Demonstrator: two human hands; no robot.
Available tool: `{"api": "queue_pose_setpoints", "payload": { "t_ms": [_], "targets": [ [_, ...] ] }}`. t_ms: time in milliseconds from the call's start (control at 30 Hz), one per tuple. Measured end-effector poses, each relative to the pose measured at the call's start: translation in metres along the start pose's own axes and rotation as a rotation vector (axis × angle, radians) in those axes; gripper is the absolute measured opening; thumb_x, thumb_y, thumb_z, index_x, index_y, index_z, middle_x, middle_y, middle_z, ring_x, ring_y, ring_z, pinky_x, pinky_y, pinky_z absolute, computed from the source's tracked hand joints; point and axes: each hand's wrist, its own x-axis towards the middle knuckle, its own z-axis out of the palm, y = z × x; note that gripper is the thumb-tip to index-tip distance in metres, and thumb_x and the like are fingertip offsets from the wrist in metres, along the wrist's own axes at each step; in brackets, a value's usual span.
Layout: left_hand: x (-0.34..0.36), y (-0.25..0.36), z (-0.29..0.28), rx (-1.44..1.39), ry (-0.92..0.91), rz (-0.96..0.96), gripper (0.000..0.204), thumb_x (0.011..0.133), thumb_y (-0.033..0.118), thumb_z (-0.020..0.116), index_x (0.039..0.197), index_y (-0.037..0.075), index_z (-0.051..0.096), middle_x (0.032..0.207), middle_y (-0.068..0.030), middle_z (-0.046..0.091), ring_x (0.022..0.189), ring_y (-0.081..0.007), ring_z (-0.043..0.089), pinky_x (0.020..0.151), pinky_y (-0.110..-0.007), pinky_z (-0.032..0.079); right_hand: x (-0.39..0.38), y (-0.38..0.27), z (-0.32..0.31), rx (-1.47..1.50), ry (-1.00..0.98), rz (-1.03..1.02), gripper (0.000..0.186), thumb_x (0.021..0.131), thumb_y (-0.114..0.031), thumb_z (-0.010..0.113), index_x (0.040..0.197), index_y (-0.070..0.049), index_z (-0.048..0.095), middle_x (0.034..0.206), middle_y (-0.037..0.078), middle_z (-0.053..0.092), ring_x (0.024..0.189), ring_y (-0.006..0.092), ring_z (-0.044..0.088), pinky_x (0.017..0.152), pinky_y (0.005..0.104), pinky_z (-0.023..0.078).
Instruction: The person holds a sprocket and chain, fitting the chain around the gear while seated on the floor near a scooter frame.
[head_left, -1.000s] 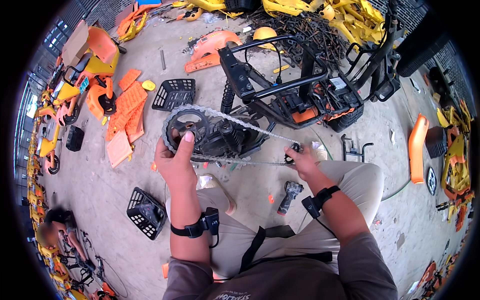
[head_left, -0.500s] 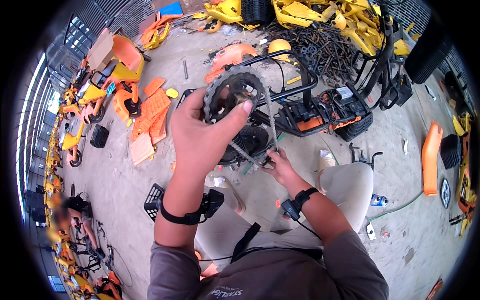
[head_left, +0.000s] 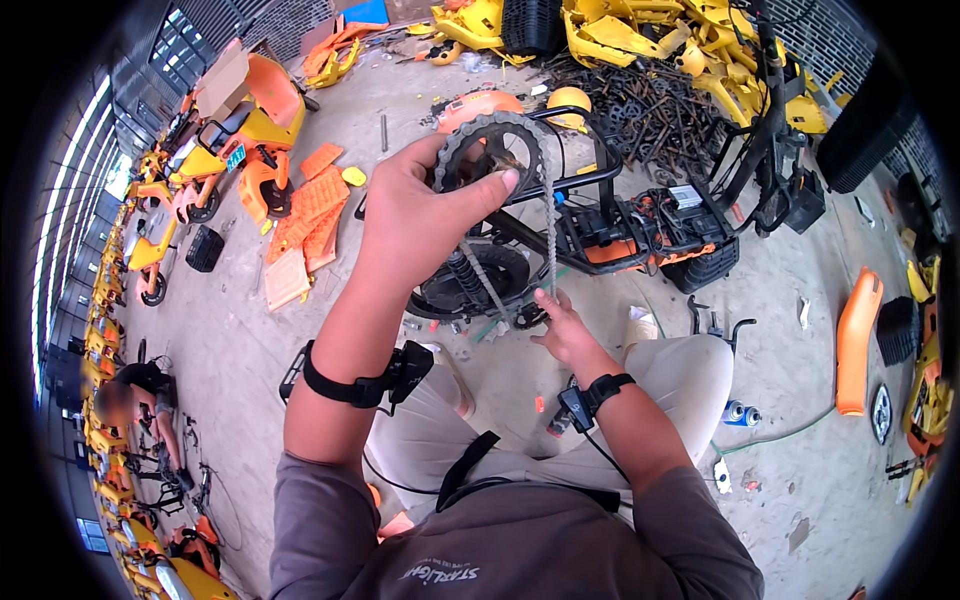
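A large toothed sprocket [head_left: 447, 168], with a chain [head_left: 551, 225] around its rim, is raised in front of me. My left hand [head_left: 425, 210] is closed on it, thumb across its hub side. The chain's two runs hang down toward a small dark round part [head_left: 528, 315]; whether the chain wraps that part, I cannot tell. Beside the chain's lower end is my right hand [head_left: 568, 335], thumb and fingers apart; its fingertips are close to the chain, and contact is unclear. Behind hangs the black frame of a stripped electric scooter [head_left: 590, 178] with its wheel [head_left: 490, 275].
Heaps of yellow panels [head_left: 610, 30] and dark metal parts [head_left: 640, 105] lie at the back. Orange panels [head_left: 305, 220] are on the floor at left, below parked scooters [head_left: 250, 120]. Spray cans [head_left: 740, 413] stand right of my knee. Another person [head_left: 150, 400] works at far left.
The sprocket in my left hand has shifted slightly right and up in view. My right hand's fingers have loosened from the chain's lower part, and the chain hangs straighter.
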Motion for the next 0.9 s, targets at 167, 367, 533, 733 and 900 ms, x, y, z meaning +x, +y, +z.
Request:
{"api": "queue_pose_setpoints", "payload": {
  "t_ms": [167,367,533,733,900],
  "targets": [
    [0.0,-0.018,0.002,-0.01,-0.037,-0.014,0.043,0.077,0.018,0.087,0.108,-0.003,0.066,0.09,-0.0013,0.068,0.078,-0.0056,0.059,0.069,-0.021,0.049,-0.004,-0.033,-0.037,-0.558,-0.012,0.033,0.129,0.073,-0.041,0.087,0.157,-0.004,-0.004,0.161,0.019,0.023,0.146,0.0367,0.028,0.117,0.0506,0.028],
    [-0.013,-0.024,0.005,-0.026,-0.1,-0.102,0.042,0.076,0.021,0.088,0.105,-0.002,0.068,0.089,0.0003,0.067,0.077,-0.0054,0.058,0.07,-0.022,0.048,-0.02,-0.095,-0.046,-1.266,0.221,-0.256,0.087,0.077,-0.036,0.083,0.145,0.002,0.043,0.125,0.022,0.064,0.113,0.0309,0.063,0.099,0.0346,0.046],
    [-0.021,-0.058,0.009,0.008,-0.172,-0.07,0.038,0.076,0.021,0.088,0.098,-0.002,0.068,0.085,0.0017,0.066,0.077,-0.0044,0.056,0.069,-0.021,0.047,-0.047,-0.144,-0.014,-1.137,0.23,-0.56,0.044,0.085,-0.03,0.076,0.112,0.004,0.066,0.102,0.017,0.071,0.099,0.0229,0.069,0.088,0.032,0.053],
    [-0.034,-0.116,0.019,-0.035,-0.259,-0.113,0.034,0.075,0.02,0.088,0.093,-0.001,0.069,0.082,0.0011,0.063,0.074,-0.0056,0.055,0.067,-0.023,0.047,-0.043,-0.15,-0.004,-0.945,-0.012,-0.526,0.038,0.094,-0.026,0.07,0.121,0.0,0.062,0.112,0.01,0.069,0.105,0.0223,0.065,0.09,0.034,0.051],
    [-0.041,-0.157,0.024,-0.014,-0.3,-0.102,0.03,0.074,0.014,0.088,0.092,-0.001,0.07,0.086,-0.0014,0.062,0.08,-0.0082,0.056,0.069,-0.026,0.047,-0.018,-0.132,0.0,-0.577,-0.193,-0.4,0.039,0.097,-0.026,0.064,0.128,-0.003,0.058,0.125,0.011,0.064,0.113,0.0207,0.061,0.093,0.0334,0.048]
  ]
}}
